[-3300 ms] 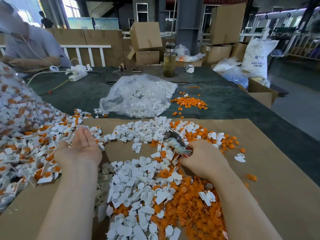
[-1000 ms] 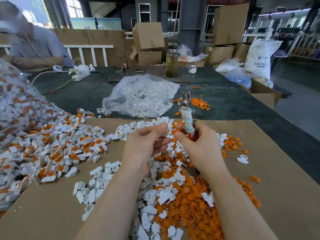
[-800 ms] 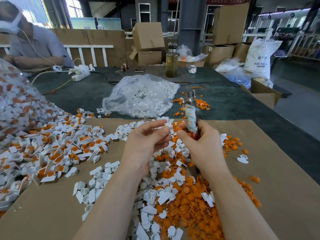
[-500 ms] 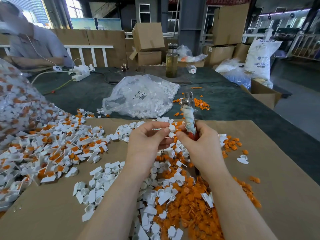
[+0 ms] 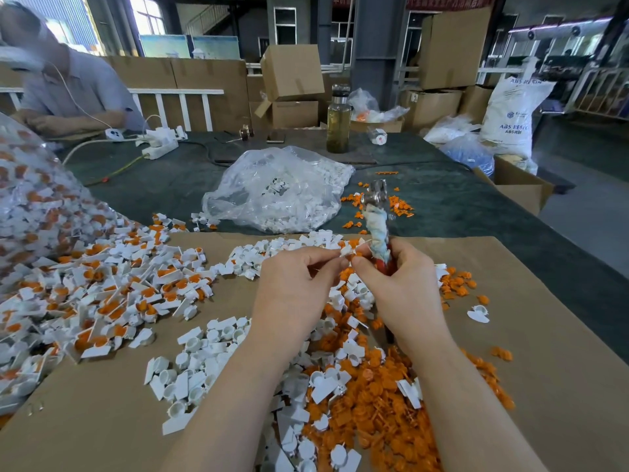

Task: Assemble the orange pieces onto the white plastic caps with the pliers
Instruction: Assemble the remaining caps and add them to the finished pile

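Left hand (image 5: 295, 290) pinches a white cap (image 5: 346, 251); right hand (image 5: 406, 288) grips pliers (image 5: 377, 222); sack (image 5: 513, 112) reads "ABS".

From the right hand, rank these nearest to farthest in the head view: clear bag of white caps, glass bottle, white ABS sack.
From the right hand:
1. Clear bag of white caps, just beyond the cardboard, ahead and slightly left.
2. Glass bottle, farther back on the green table, near its far edge.
3. White ABS sack, off the table at the far right, among the boxes.
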The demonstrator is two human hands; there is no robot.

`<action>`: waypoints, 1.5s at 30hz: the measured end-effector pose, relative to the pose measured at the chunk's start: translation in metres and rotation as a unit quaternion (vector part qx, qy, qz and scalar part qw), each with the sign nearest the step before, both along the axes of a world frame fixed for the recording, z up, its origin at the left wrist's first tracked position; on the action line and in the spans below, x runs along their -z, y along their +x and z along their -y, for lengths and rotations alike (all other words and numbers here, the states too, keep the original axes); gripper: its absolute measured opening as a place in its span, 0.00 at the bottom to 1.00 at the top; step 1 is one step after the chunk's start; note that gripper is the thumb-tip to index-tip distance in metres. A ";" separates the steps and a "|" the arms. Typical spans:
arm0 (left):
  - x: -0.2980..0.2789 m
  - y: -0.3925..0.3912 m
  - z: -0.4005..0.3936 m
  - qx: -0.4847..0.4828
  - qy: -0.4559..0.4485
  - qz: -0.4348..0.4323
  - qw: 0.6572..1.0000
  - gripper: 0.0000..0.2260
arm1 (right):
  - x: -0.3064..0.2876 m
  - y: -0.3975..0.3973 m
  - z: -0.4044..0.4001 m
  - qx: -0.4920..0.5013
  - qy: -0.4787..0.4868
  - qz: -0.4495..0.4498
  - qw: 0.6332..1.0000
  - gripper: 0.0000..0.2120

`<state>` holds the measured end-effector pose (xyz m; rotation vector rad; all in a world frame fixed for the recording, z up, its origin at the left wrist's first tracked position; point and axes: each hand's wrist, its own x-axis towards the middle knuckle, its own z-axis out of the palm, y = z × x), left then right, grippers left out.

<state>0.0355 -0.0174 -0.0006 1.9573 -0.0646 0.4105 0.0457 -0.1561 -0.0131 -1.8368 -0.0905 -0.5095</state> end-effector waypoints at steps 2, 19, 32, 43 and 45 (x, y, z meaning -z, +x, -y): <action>0.000 -0.001 0.003 -0.018 0.011 0.015 1.000 0.03 | 0.000 -0.001 -0.001 0.009 -0.016 -0.001 1.000 0.04; -0.002 -0.002 0.013 -0.029 -0.229 -0.073 0.970 0.08 | -0.005 -0.010 -0.010 0.066 -0.102 0.027 0.992 0.06; -0.004 -0.005 0.014 -0.028 -0.092 -0.003 0.995 0.09 | -0.004 -0.009 -0.010 0.076 -0.122 0.024 0.989 0.09; 0.000 -0.003 0.012 -0.019 -0.083 0.011 0.996 0.05 | -0.005 -0.007 -0.007 0.053 -0.101 0.014 0.993 0.07; -0.001 -0.003 0.012 -0.023 -0.080 0.011 0.996 0.05 | -0.006 -0.007 -0.006 0.038 -0.099 0.009 0.994 0.06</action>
